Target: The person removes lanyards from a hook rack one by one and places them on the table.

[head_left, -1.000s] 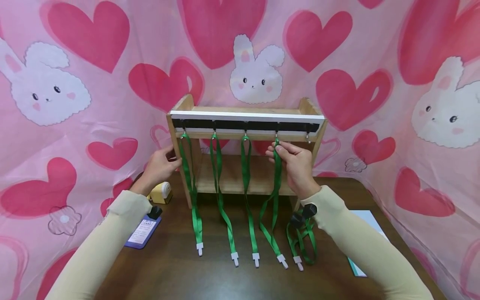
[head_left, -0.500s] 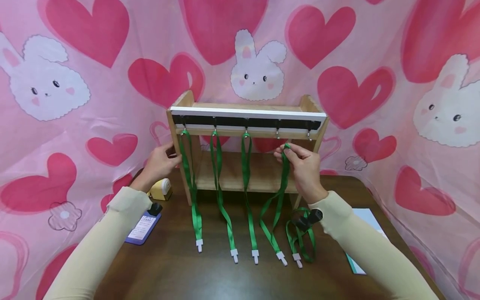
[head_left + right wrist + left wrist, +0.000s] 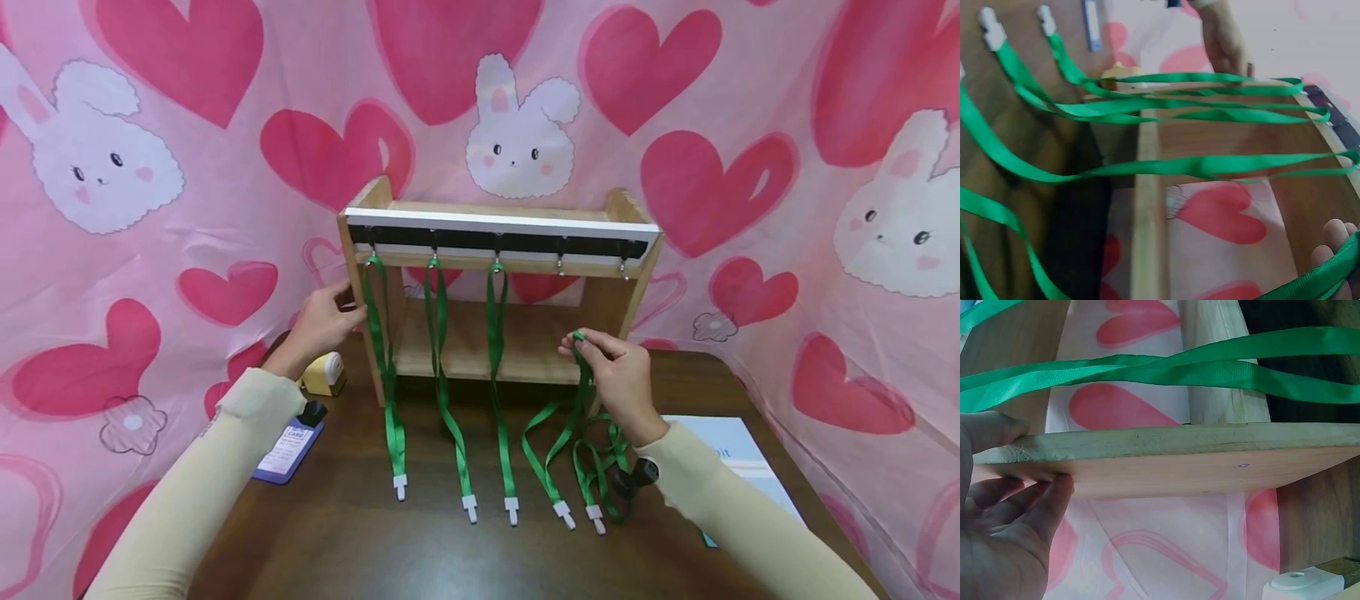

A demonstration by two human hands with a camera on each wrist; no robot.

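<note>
A wooden rack [image 3: 609, 208] with a black hook strip [image 3: 525, 242] stands on the dark table. Three green lanyards [image 3: 438, 333] hang from its left hooks, their white clips on the table. My right hand [image 3: 582, 341] pinches the top loop of a fourth green lanyard [image 3: 558, 421], off the hooks and low in front of the rack's right side. In the right wrist view my fingertips [image 3: 1334, 245] hold that green strap [image 3: 1313, 279]. A fifth lanyard [image 3: 600, 471] lies coiled on the table. My left hand [image 3: 347, 310] grips the rack's left side panel [image 3: 1179, 456].
The two right hooks [image 3: 560, 265] are bare. A small yellow device [image 3: 324, 375] and a purple card holder [image 3: 288, 450] lie left of the rack. White-and-blue paper [image 3: 738, 458] lies at the right. Pink heart-and-bunny cloth [image 3: 187, 167] surrounds the table.
My right hand has lifted the fourth lanyard's loop off its hook and lowered it down and right toward the table. The left hand has stayed on the rack's side.
</note>
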